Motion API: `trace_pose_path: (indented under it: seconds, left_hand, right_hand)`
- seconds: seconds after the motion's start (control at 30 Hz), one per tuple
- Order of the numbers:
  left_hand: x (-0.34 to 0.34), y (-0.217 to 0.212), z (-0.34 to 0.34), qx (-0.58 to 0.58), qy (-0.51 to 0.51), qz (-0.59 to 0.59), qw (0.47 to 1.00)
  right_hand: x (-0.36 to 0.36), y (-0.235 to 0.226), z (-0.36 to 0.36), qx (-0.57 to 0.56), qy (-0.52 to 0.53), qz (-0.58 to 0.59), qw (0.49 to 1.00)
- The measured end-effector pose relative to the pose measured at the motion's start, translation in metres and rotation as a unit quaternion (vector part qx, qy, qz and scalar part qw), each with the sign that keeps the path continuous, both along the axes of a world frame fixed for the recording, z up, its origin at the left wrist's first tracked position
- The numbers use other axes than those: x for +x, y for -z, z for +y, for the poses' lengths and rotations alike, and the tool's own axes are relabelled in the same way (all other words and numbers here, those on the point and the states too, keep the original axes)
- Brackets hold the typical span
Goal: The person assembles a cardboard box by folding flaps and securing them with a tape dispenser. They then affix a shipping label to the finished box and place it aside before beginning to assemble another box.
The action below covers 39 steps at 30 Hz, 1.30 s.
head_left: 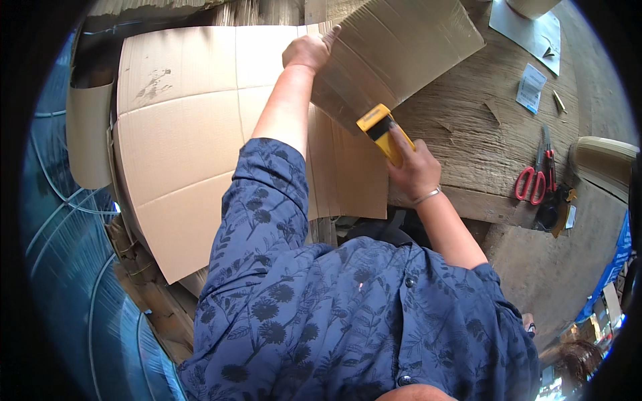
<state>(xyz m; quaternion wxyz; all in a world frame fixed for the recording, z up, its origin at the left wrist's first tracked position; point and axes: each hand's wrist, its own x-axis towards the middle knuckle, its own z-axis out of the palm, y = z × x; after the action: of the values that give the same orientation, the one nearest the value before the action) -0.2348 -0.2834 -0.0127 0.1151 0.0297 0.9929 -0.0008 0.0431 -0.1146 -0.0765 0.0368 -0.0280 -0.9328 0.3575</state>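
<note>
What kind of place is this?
Probably a box-making workshop: flat cardboard sheets on a rough wooden workbench, red scissors, and a yellow tool in the right hand.

Quick count: two hands in view, left hand (306, 51) and right hand (413, 168). One yellow cutter (382, 130). One cardboard piece (394, 50) being held, plus one big flat sheet (194, 134) under it. One pair of red scissors (535, 177). One bracelet (428, 196). Two paper slips on the table (468, 134): a big one (528, 30) and a small one (531, 88).
</note>
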Motion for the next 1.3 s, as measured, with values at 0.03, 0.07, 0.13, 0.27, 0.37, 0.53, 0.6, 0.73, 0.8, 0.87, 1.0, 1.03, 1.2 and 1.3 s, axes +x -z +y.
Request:
trace_pose_path:
  seconds: [0.03,0.07,0.13,0.27,0.37,0.53,0.6,0.73,0.8,0.87,1.0,1.03,1.2,1.3]
  left_hand:
    - [-0.01,0.003,-0.009,-0.012,-0.027,-0.001,1.0]
    - [-0.02,0.006,-0.019,-0.025,-0.054,-0.001,0.998]
    - [-0.04,0.012,-0.028,0.008,-0.021,-0.005,1.0]
    - [-0.062,0.015,-0.037,0.041,-0.026,-0.011,0.999]
    - [-0.078,0.021,-0.053,0.041,-0.024,-0.04,0.998]
    - [-0.088,0.023,-0.054,0.059,-0.026,-0.036,0.997]
    - [-0.081,0.02,-0.032,0.091,-0.013,-0.029,0.995]
    - [-0.087,0.039,-0.057,0.154,0.042,-0.108,0.981]
    - [-0.063,0.024,-0.051,0.241,0.053,-0.106,0.963]
    - [-0.052,0.03,-0.049,0.171,0.001,-0.13,0.977]
    - [-0.006,0.016,-0.014,0.195,0.076,-0.169,0.963]
    - [0.007,0.017,-0.004,0.196,0.105,-0.157,0.962]
    - [0.083,0.048,0.022,0.172,0.162,-0.073,0.969]
    - [0.119,0.056,0.02,0.172,0.186,0.004,0.967]
  right_hand:
    - [0.005,-0.001,0.002,0.008,-0.001,0.0,1.0]
    - [0.01,-0.004,0.004,0.015,-0.002,-0.001,1.0]
    - [0.023,0.001,0.012,0.036,-0.002,-0.018,0.999]
    - [0.035,0.009,0.016,0.041,-0.007,-0.046,0.998]
    - [0.018,0.012,0.003,0.028,-0.013,-0.043,0.999]
    - [-0.072,0.015,-0.025,0.067,-0.063,-0.088,0.992]
    - [-0.102,0.019,-0.031,0.084,-0.066,-0.147,0.983]
    - [-0.083,0.015,-0.012,0.081,-0.037,-0.274,0.958]
    - [-0.065,-0.022,0.02,0.032,-0.011,-0.371,0.928]
    - [-0.038,-0.029,0.059,0.015,0.068,-0.372,0.926]
    - [0.018,-0.001,0.165,-0.116,0.325,-0.34,0.875]
    - [0.029,0.016,0.197,-0.098,0.342,-0.225,0.907]
    - [-0.003,0.019,0.307,0.215,0.4,-0.215,0.865]
    - [-0.041,0.013,0.341,0.291,0.36,-0.228,0.857]
